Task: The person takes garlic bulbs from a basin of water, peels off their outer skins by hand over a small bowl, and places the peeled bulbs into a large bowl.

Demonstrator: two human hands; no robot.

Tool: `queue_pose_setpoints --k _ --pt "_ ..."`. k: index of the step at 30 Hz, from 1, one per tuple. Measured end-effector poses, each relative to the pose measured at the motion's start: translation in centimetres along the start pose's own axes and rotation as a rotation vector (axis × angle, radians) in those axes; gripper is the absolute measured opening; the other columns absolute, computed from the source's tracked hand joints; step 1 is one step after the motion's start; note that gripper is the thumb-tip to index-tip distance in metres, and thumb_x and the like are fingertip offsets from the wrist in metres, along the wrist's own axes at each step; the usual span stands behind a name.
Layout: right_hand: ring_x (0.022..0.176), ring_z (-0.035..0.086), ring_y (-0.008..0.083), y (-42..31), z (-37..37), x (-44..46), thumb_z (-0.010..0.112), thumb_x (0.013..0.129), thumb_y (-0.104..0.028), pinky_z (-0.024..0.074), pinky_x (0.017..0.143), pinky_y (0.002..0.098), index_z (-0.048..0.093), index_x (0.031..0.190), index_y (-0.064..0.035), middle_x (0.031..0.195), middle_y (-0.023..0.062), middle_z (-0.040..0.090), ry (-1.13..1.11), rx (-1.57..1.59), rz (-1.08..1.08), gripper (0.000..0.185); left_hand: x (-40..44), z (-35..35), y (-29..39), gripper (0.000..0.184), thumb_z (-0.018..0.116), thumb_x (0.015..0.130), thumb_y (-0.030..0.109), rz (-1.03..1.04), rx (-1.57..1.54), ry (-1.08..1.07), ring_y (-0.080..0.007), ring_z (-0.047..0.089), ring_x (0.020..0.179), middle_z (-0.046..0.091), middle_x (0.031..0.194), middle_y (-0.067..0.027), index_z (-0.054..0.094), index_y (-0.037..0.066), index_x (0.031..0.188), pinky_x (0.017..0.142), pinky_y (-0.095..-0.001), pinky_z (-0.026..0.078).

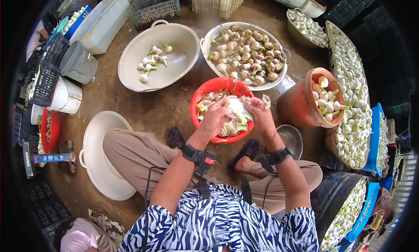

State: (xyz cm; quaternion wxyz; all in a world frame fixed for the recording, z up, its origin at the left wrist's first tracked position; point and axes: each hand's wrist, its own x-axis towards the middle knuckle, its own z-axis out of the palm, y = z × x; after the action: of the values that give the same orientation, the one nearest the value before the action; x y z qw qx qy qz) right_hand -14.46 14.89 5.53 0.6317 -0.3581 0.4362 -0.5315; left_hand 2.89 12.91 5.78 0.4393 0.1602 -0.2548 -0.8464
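Observation:
My left hand point(214, 117) is closed around a white garlic bulb point(235, 107) with a pale green stem. My right hand point(262, 114) pinches loose outer skin at the bulb's right side. Both hands are over a red basin point(231, 140), which holds peeled garlic skins point(208, 98). The fingertips behind the bulb are partly hidden. Beyond the red basin, a wide basin point(204, 51) holds many brownish, unpeeled garlic bulbs point(244, 51) in water. To its left, a large pale basin point(126, 71) contains several clean white bulbs point(150, 62).
An orange bucket point(288, 101) of garlic stands to the right, near a metal bowl point(291, 138). Long trays of white garlic point(351, 99) line the right side. A pale basin point(98, 136) lies by my left knee. Another person point(80, 236) is at lower left.

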Motion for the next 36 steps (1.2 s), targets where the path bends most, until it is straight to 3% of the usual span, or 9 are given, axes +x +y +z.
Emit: queue_pose_setpoints --k 3,7,12,17,20,27,29,33,36 --pt "0.065 0.049 0.0035 0.2 0.4 0.0 0.059 0.088 -0.009 0.0411 0.059 0.0208 0.059 0.086 -0.0031 0.077 -0.0051 0.055 0.022 -0.126 -0.079 0.007 0.5 -0.4 0.8 0.033 0.058 0.085 0.010 -0.198 0.450 0.128 -0.0148 0.062 0.089 0.062 0.100 -0.0077 0.052 -0.004 0.114 0.077 -0.0285 0.054" --pt "0.066 0.047 0.0050 -1.5 0.5 0.0 0.059 0.086 -0.006 0.0409 0.058 0.0248 0.059 0.080 0.0022 0.071 -0.0011 0.056 0.249 -0.601 -0.256 0.010 1.1 -0.1 1.7 0.029 0.060 0.085 0.012 -0.097 0.106 0.081 -0.0149 0.062 0.089 0.063 0.100 -0.0076 0.055 -0.002 0.110 0.077 -0.0315 0.053" --pt "0.077 0.060 0.0383 0.4 -1.7 -0.2 0.063 0.081 -0.017 0.0468 0.064 0.0412 0.061 0.089 -0.0016 0.081 0.0196 0.063 -0.013 -1.224 -0.186 0.018 1.0 -2.4 1.4 0.038 0.070 0.081 0.021 0.078 -0.240 0.231 -0.0203 0.055 0.102 0.058 0.112 -0.0056 0.055 0.009 0.113 0.085 -0.0331 0.046" --pt "0.072 0.063 0.0304 -1.5 0.6 0.2 0.065 0.081 -0.015 0.0488 0.063 0.0358 0.062 0.091 -0.0009 0.080 0.0164 0.065 0.164 -1.149 -0.136 0.018 1.1 -2.8 0.9 0.044 0.070 0.081 0.017 0.058 -0.166 0.110 -0.0203 0.055 0.102 0.056 0.117 -0.0069 0.051 0.008 0.119 0.083 -0.0325 0.047" --pt "0.060 0.061 0.0111 -3.9 3.1 0.3 0.062 0.082 -0.007 0.0464 0.055 0.0253 0.065 0.090 0.0030 0.073 0.0078 0.065 0.096 -0.567 -0.132 0.013 0.9 -1.2 1.1 0.049 0.069 0.079 0.009 0.062 -0.007 0.053 -0.0185 0.055 0.105 0.055 0.118 -0.0067 0.048 0.005 0.123 0.087 -0.0330 0.046" --pt "0.054 0.059 0.0258 -4.0 2.7 1.1 0.060 0.071 -0.008 0.0472 0.054 0.0347 0.062 0.068 -0.0036 0.063 0.0144 0.060 0.117 -1.231 -0.467 0.006 0.3 -0.3 2.7 0.058 0.069 0.073 0.000 0.172 0.953 -0.149 -0.0167 0.053 0.108 0.054 0.116 -0.0094 0.047 0.004 0.126 0.093 -0.0321 0.045" --pt "0.055 0.058 0.0227 -3.4 2.2 1.2 0.058 0.072 -0.009 0.0461 0.054 0.0336 0.061 0.068 -0.0032 0.062 0.0135 0.060 0.152 -1.189 -0.342 0.007 0.4 -0.4 2.1 0.044 0.069 0.075 0.005 0.136 0.317 0.027 -0.0199 0.055 0.105 0.055 0.115 -0.0092 0.052 0.003 0.115 0.095 -0.0341 0.044" --pt "0.063 0.059 0.0286 2.2 0.8 1.1 0.061 0.076 -0.016 0.0472 0.060 0.0373 0.062 0.073 -0.0037 0.070 0.0158 0.063 0.127 -1.292 -0.103 0.012 1.2 -0.6 2.2 0.037 0.066 0.081 0.017 0.319 0.050 0.129 -0.0227 0.058 0.100 0.059 0.107 -0.0108 0.053 0.004 0.113 0.094 -0.0366 0.045" --pt "0.071 0.061 0.0319 1.8 0.5 0.6 0.065 0.078 -0.024 0.0482 0.066 0.0379 0.063 0.077 -0.0038 0.078 0.0165 0.064 -0.006 -1.532 -0.004 0.020 1.6 -1.8 2.5 0.043 0.059 0.087 0.034 0.079 -0.217 0.071 -0.0255 0.061 0.093 0.063 0.096 -0.0128 0.051 0.005 0.118 0.085 -0.0388 0.049"
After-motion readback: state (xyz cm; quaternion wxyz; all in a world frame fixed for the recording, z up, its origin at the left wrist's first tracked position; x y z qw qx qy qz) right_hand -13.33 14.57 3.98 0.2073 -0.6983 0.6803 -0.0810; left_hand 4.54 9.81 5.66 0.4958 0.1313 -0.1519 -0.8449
